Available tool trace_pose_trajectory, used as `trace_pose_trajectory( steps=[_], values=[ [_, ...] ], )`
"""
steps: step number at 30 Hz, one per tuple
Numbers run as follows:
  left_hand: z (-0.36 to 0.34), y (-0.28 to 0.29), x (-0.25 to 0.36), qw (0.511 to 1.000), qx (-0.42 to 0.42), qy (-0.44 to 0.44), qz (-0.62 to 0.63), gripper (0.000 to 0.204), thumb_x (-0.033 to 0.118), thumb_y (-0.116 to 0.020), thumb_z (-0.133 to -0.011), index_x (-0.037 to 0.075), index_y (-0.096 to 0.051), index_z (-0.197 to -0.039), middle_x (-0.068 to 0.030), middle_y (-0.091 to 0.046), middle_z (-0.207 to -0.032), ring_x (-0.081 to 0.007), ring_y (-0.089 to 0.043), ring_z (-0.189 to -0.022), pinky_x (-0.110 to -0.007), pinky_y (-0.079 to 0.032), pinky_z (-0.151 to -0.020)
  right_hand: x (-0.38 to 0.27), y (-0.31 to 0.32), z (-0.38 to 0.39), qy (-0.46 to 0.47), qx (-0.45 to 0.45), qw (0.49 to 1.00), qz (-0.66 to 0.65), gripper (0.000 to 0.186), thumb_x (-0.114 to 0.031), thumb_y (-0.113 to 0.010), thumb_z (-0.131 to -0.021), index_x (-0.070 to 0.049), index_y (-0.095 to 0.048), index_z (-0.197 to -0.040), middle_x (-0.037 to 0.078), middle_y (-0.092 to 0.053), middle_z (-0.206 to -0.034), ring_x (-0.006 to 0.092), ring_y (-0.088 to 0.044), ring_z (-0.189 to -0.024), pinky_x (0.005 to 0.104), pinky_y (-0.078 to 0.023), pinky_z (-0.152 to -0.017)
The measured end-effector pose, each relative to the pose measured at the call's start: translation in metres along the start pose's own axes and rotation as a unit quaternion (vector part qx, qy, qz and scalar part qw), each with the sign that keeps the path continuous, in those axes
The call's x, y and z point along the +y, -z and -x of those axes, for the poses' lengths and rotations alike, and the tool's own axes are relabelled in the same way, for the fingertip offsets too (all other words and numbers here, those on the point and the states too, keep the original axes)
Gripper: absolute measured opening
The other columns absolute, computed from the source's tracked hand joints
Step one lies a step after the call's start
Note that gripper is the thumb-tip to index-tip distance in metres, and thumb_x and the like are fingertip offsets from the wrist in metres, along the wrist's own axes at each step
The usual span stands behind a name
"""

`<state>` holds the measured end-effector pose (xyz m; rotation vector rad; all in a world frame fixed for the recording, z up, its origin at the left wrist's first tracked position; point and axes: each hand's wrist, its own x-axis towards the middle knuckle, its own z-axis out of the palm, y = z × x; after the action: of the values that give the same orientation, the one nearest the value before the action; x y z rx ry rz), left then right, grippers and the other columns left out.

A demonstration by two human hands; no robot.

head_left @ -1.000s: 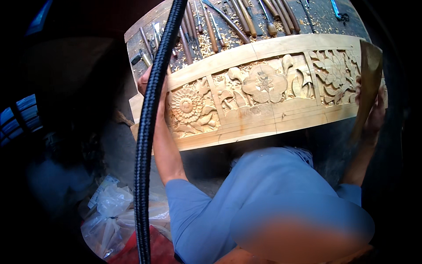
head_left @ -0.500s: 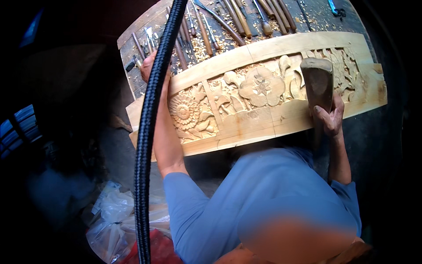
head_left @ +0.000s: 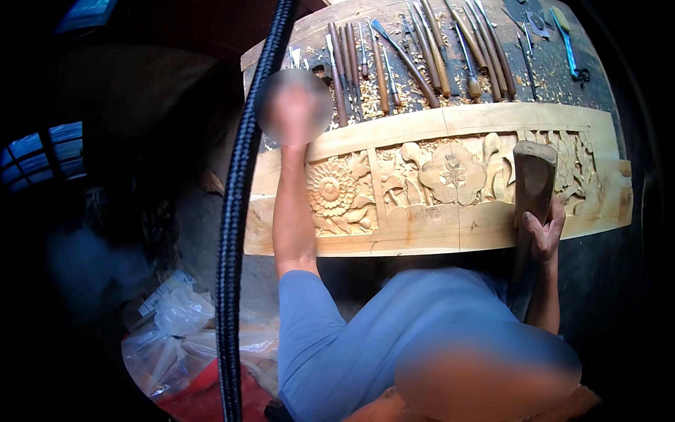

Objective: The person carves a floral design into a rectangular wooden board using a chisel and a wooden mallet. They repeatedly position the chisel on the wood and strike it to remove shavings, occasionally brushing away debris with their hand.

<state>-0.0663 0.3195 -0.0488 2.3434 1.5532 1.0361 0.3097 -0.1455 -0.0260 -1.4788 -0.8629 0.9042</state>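
A wooden mallet (head_left: 534, 176) with a worn, flat-ended head is held upright in my right hand (head_left: 545, 232), its fingers wrapped round it. It stands in front of the right part of a long pale wooden panel (head_left: 415, 235) carved in relief with flowers and leaves. My left arm reaches across the panel's left end, and my left hand (head_left: 294, 109) is over the far edge, nearest the leftmost tools. Blur covers that hand, so its fingers and anything in them are hidden. Several carving chisels (head_left: 427, 55) with wooden handles lie in a row behind the panel.
Wood shavings litter the dark workbench (head_left: 562, 91). A blue-handled brush (head_left: 568, 46) lies at the far right. A black braided cable (head_left: 239, 211) crosses the view on the left. A clear plastic bag (head_left: 169, 352) sits on the floor, lower left, by something red (head_left: 204, 394).
The view has shifted, so bench and panel appear lower and further right, with more tools showing. My left hand stays near the leftmost tools. The mallet is still in my right hand.
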Motion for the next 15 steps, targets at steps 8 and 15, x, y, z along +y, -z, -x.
trace_pose_trajectory(
  steps=[8, 15],
  values=[
    [0.013, 0.012, 0.051, 0.994, -0.094, 0.035, 0.04, 0.031, 0.047, -0.083, -0.09, 0.018, -0.089, -0.096, -0.0014, -0.083, -0.081, -0.0188, -0.08, -0.08, -0.037, -0.06, -0.081, 0.006, 0.002, 0.003, -0.002, 0.017, 1.0, 0.005, 0.059, -0.009, -0.072, -0.091, 0.007, -0.055, -0.145, 0.013, -0.068, -0.128, 0.0205, -0.063, -0.118, 0.0339, -0.048, -0.105],
    [0.011, 0.011, 0.078, 0.986, -0.159, 0.042, -0.023, 0.039, 0.054, -0.083, -0.086, 0.016, -0.089, -0.097, -0.006, -0.083, -0.086, -0.024, -0.08, -0.087, -0.04, -0.06, -0.086, -0.006, -0.001, -0.003, 0.004, 0.001, 1.0, 0.013, 0.055, -0.011, -0.072, -0.09, 0.006, -0.059, -0.14, 0.011, -0.07, -0.122, 0.0193, -0.064, -0.112, 0.0331, -0.049, -0.101]
  ],
)
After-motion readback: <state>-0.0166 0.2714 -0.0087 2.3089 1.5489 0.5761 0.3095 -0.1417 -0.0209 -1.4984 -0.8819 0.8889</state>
